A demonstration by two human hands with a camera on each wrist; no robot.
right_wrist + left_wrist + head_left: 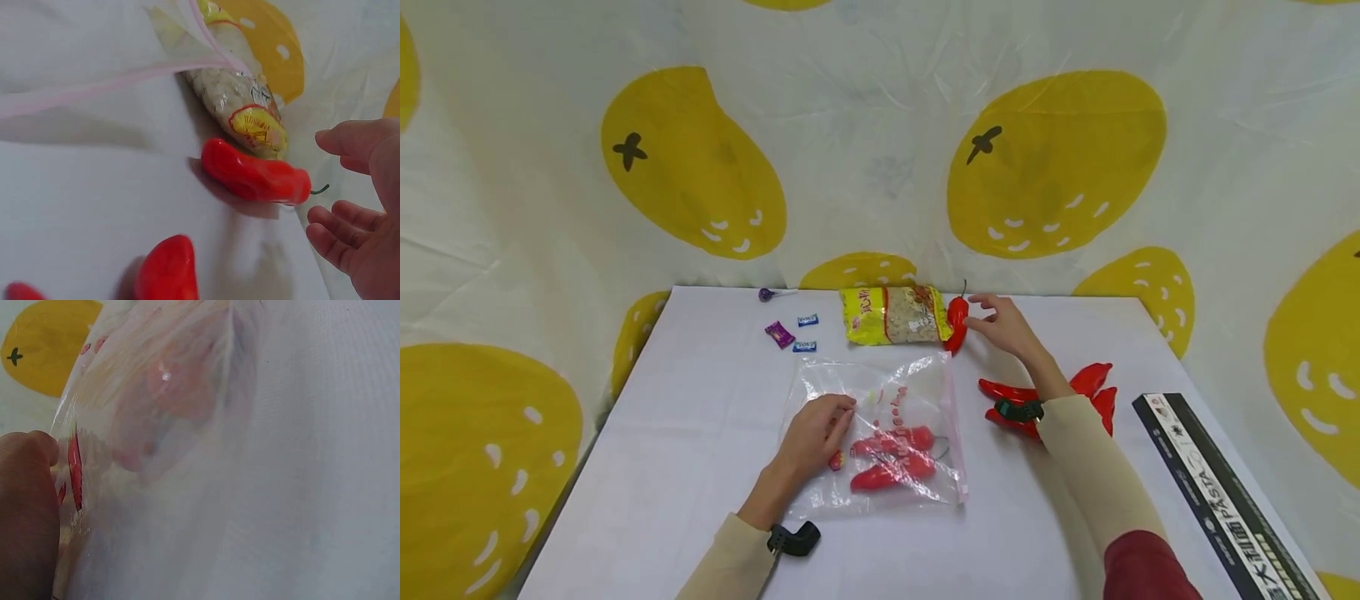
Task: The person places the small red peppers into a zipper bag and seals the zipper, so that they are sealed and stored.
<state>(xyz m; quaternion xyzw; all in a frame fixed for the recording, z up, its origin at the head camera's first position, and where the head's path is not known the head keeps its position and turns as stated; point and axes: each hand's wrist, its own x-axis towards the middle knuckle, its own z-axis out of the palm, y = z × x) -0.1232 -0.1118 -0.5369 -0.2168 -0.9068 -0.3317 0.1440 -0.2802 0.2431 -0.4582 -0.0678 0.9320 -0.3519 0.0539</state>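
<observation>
A clear zip bag (872, 375) with red lettering and a pink zip edge lies on the table, with red peppers (895, 473) inside it. My left hand (814, 429) grips the bag's film on its left side; in the left wrist view the film (144, 506) is raised beside the fingers. Another red pepper (253, 175) with a green stem lies at the back, against the end of a yellow-and-clear food packet (897, 315). Just right of that pepper is my right hand (1003, 327), its thumb and fingers spread apart, holding nothing.
Several more red peppers (1090, 382) lie partly under the right forearm. A long black pasta box (1225, 500) runs along the right edge. At the back left are small wrapped sweets (780, 334) and a purple lollipop (766, 294). A lemon-print cloth (865, 167) hangs behind the table.
</observation>
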